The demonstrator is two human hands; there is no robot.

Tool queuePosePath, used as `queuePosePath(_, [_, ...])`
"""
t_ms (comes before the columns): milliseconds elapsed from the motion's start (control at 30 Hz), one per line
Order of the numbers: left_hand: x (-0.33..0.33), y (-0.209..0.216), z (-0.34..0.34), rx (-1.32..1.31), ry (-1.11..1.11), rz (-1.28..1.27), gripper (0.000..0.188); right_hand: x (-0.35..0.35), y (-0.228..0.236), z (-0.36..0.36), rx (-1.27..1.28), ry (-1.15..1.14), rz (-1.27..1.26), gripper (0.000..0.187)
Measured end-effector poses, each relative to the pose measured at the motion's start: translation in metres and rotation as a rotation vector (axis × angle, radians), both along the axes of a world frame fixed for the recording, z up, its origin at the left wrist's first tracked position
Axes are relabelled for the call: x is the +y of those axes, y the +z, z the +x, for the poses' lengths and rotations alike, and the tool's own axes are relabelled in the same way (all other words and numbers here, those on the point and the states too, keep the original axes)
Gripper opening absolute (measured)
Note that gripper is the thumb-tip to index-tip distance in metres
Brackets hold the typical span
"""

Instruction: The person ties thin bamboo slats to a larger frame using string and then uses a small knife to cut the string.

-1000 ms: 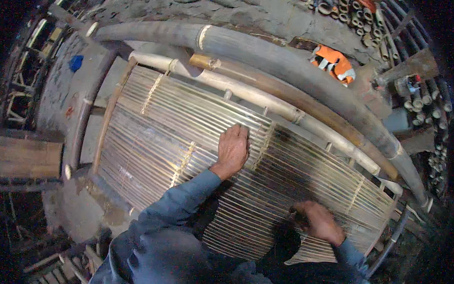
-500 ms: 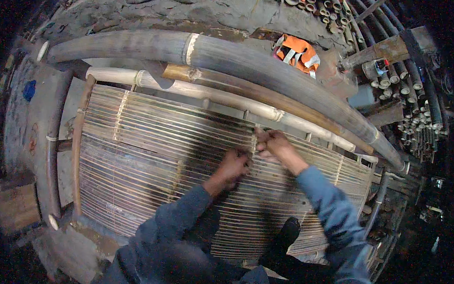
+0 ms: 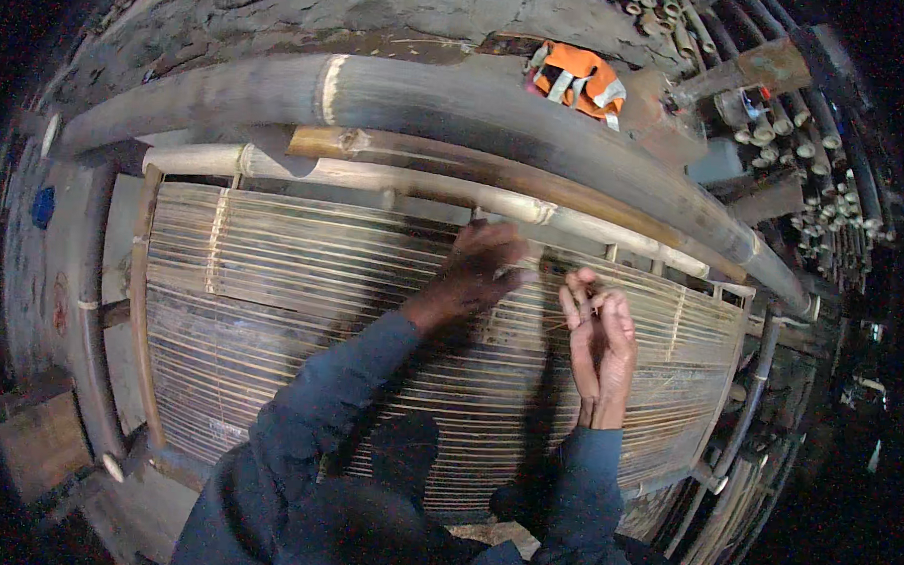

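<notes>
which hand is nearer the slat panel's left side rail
Left. The left hand is over the slats, well to the right of the rail; the right hand is also over them, farther right.

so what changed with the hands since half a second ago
The left hand moved forward, toward the pale bamboo pole; the right hand drew right and back, palm turned up. Blur hides any grip change. The slatted panel and orange bundle stayed put.

The slatted panel (image 3: 478, 383) occupies the centre. A rail (image 3: 346, 173) runs along its far edge; a middle pole (image 3: 456, 160), then an outer pole (image 3: 458, 103), lie behind. Cloth (image 3: 581, 80) sits beyond the outer pole; stacked bamboo (image 3: 841, 211) lies far right.
</notes>
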State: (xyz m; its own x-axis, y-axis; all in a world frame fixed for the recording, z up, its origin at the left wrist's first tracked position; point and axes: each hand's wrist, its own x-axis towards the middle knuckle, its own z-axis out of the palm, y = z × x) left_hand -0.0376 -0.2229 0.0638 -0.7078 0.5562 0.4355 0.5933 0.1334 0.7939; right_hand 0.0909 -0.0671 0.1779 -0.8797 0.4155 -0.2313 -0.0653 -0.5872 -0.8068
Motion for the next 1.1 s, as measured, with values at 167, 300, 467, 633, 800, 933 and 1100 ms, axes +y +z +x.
queuePosePath(167, [0.004,0.003,0.025,-0.132,-0.132,-0.183,0.036,-0.009,0.000,0.008,0.127,-0.033,-0.111,0.022])
queuePosePath(300, [-0.014,0.013,0.031,0.014,-0.084,-0.193,0.028,-0.003,0.000,0.025,0.041,0.043,-0.044,0.021])
queuePosePath(467, [-0.012,0.031,0.028,-0.289,-0.189,-0.208,0.030,0.038,0.015,0.048,-0.023,-0.095,-0.033,0.015])
queuePosePath(633, [-0.007,0.019,-0.017,-0.250,0.185,-0.063,0.029,0.052,0.013,0.033,0.150,-0.157,-0.153,0.018])
queuePosePath(800, [-0.033,-0.023,-0.070,-0.029,0.163,-0.619,0.029,0.035,0.001,-0.037,-0.516,0.296,0.659,0.024])
queuePosePath(933, [-0.031,-0.050,-0.077,0.311,0.208,-0.717,0.025,0.015,-0.020,-0.091,-0.281,0.734,0.952,0.030])
queuePosePath(1100, [-0.024,-0.082,-0.087,0.602,0.034,-0.747,0.020,0.016,-0.039,-0.124,-0.148,0.800,1.805,0.037])
